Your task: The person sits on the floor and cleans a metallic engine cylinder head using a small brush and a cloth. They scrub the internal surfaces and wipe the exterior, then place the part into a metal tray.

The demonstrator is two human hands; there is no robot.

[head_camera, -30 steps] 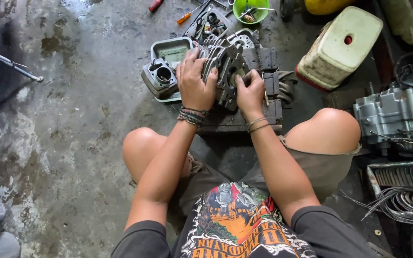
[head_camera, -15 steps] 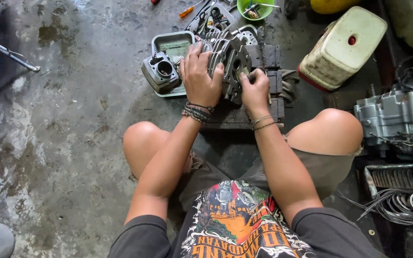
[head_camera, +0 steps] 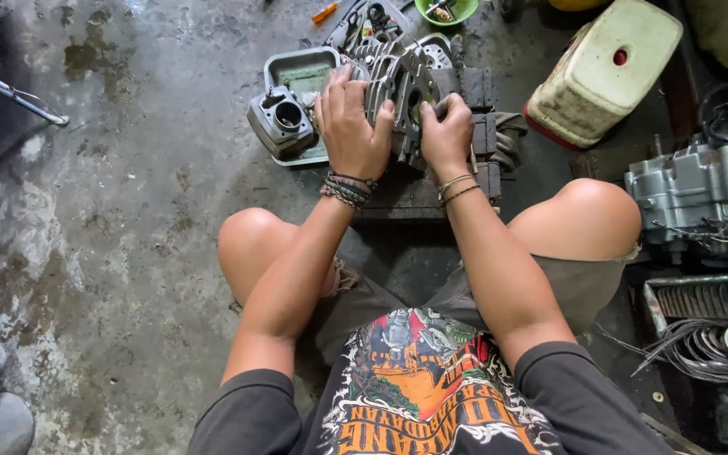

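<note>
Bare floor (head_camera: 128,211) left gives open access; tray (head_camera: 301,72), white tank (head_camera: 604,72) and engine case (head_camera: 701,198) crowd elsewhere.

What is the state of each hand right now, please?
Left hand: closed over the finned engine cylinder, gripping its left side.
Right hand: closed on the same cylinder, gripping its right side.

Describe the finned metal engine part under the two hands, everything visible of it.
The finned engine part is dull grey cast metal, grimy, with a row of thin cooling fins standing on edge and a dark round opening in one face. It sits upright on a dark blocky base on the wet concrete floor, between the knees. The left hand lies over its left side, fingers spread across the fins; the right hand grips its right side. Its lower part is hidden behind the hands.
</note>
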